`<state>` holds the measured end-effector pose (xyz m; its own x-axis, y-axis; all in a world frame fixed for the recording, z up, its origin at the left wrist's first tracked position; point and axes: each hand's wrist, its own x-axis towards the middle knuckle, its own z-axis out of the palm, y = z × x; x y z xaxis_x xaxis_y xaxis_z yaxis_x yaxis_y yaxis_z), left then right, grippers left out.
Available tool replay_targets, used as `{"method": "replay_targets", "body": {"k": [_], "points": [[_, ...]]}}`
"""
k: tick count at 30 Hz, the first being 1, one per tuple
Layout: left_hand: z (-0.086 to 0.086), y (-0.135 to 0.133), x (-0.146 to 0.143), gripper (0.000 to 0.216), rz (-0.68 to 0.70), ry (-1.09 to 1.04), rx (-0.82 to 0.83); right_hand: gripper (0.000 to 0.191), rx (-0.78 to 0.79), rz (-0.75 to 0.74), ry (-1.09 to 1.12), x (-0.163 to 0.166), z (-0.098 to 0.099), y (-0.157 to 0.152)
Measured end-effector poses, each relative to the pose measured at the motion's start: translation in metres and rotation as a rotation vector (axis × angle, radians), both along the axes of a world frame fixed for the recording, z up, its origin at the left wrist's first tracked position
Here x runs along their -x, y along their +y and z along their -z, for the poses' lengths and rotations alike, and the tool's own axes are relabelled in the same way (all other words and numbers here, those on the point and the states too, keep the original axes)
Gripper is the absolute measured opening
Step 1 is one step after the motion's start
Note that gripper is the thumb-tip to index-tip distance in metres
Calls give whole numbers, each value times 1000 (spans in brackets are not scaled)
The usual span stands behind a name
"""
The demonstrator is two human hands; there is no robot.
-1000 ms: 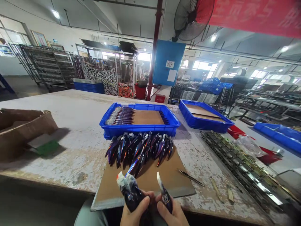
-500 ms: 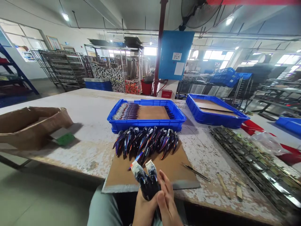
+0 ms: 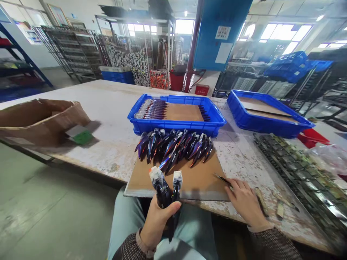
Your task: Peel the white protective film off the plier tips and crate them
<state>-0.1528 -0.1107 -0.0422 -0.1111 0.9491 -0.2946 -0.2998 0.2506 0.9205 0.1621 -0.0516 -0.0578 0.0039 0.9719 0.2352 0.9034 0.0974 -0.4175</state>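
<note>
Dark glossy fishing lures (image 3: 164,195), their top ends wrapped in whitish tape, stand upright in my left hand (image 3: 158,220), closed around them over my lap. My right hand (image 3: 245,200) lies low over the table at the right edge of the cardboard sheet (image 3: 200,184). Its fingers close over the rear part of a slim pointed metal tool (image 3: 222,178), perhaps tweezers; the rest of the tool is covered. A row of similar purple-black lures (image 3: 176,146) rests on the cardboard in front of me.
Behind the row stands a blue tray (image 3: 177,126) holding lures and cardboard. Another blue tray (image 3: 271,126) sits at right. A long metal rack-like piece (image 3: 300,173) and small worn sticks (image 3: 280,209) lie right. A cardboard box (image 3: 46,126) stands left.
My right hand has left the lures and moved right to the slim tool. The left hand still holds the lures. The view has tilted down.
</note>
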Motion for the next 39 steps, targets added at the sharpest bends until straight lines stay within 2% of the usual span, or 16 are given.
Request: {"method": "replay_targets", "body": {"k": [5, 10, 12, 14, 16, 18, 22, 28, 33, 39], "points": [[-8, -5, -3, 55, 87, -122, 62, 31, 119, -10, -58, -17, 6, 16], [-12, -11, -4, 66, 78, -187, 39, 28, 180, 34, 3, -18, -10, 17], [-10, -13, -4, 70, 82, -210, 39, 32, 207, 27, 60, -5, -18, 3], [-8, -15, -2, 68, 96, -215, 31, 35, 299, -77, 214, 18, -25, -16], [-6, -18, -1, 61, 117, -204, 29, 38, 503, -270, 574, 48, -30, -38], [-6, -20, 1, 56, 137, -192, 38, 43, 668, -377, 776, 77, -33, -55], [-8, -25, 5, 54, 163, -195, 33, 53, 924, -487, 919, 110, -33, -74], [-8, -34, 14, 55, 181, -175, -44, 58, 1003, -433, 969, 123, -35, -78], [-3, -40, 16, 63, 147, -146, -12, 53, 1024, -410, 1063, 130, -34, -82], [-2, -44, 15, 59, 128, -76, -59, 48, 1032, -358, 1123, 131, -34, -87]]}}
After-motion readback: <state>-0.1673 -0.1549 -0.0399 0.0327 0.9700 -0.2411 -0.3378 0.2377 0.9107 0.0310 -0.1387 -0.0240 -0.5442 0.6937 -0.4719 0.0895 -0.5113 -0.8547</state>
